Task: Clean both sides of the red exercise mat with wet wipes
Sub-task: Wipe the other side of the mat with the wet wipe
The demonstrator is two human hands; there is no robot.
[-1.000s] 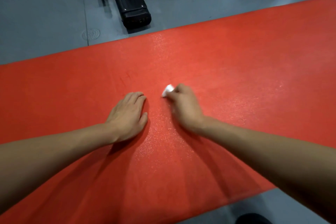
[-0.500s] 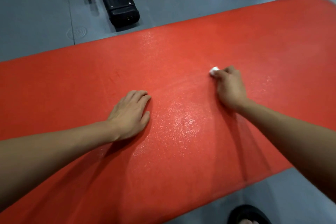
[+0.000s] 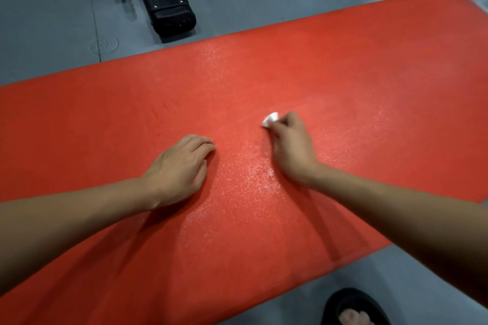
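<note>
The red mat (image 3: 343,66) looks like foam, finely pebbled and matt, with a wet glitter at its middle. At 12 o'clock, the black equipment foot (image 3: 173,14) seems matt plastic or rubber. The grey floor (image 3: 47,21) is smooth, faintly sheened.

Both arms are bare, with no sleeves showing. The left hand (image 3: 179,169) and right hand (image 3: 293,150) wear nothing. One foot wears a black sandal (image 3: 353,306), toes peeking out.

Gym: rubber floor (image 3: 47,8), black equipment (image 3: 169,5)
</note>
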